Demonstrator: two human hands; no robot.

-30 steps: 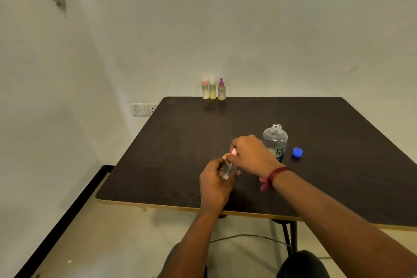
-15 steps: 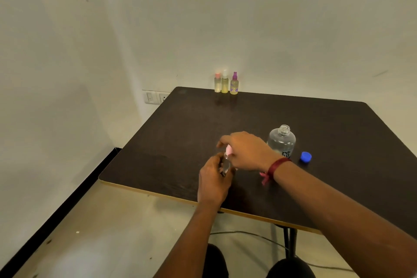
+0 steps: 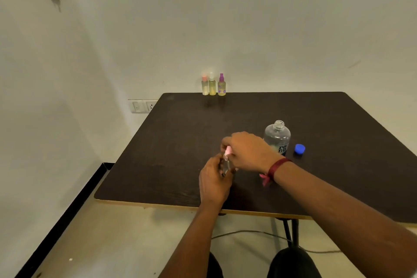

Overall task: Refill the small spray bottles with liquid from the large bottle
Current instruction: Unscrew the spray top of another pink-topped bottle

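Observation:
A small clear spray bottle stands near the front of the dark table. My left hand grips its body. My right hand pinches its pink spray cap from above. Most of the bottle is hidden by my fingers. To the right stands the large clear bottle, uncapped, with its blue cap lying beside it on the table. Three more small spray bottles stand in a row at the table's far edge.
The table sits against a white wall, with a socket plate at its left. A cable runs over the floor under the table's front edge. My knees show at the bottom of the view.
Both hands stay on the small bottle and its pink cap. The head camera has shifted, so the table appears at a slightly different angle.

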